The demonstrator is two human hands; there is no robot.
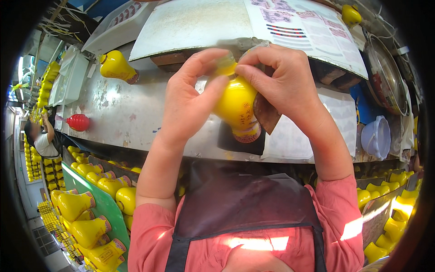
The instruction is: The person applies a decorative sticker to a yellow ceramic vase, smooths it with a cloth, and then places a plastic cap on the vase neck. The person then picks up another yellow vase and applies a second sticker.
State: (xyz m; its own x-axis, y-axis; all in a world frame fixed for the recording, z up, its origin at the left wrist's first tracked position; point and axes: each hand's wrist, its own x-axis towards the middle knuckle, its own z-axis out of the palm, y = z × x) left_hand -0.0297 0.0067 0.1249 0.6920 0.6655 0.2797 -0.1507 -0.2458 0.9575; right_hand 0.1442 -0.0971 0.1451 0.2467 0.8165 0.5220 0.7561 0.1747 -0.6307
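Note:
A glossy yellow vase (235,102) with red markings and a patterned band at its base is between my hands, over a dark pad (231,140). My left hand (186,97) curls round its neck end, thumb against the shoulder; the fingertips are blurred. My right hand (283,77) is closed, with thumb and index pinched at the neck; anything thin between those tips cannot be made out. Out from under the right palm juts a brown flat, pointed piece (267,114), seemingly kept in the curled fingers. Past the fingers lies a grey crumpled cloth (247,43).
Printed decal sheets (290,31) rest on a raised white board (190,27). Another yellow vase (117,65) and a red ribbed object (78,122) are on the left. A lilac bucket (377,138) is on the right. Many vases flank me; a person (43,140) works far left.

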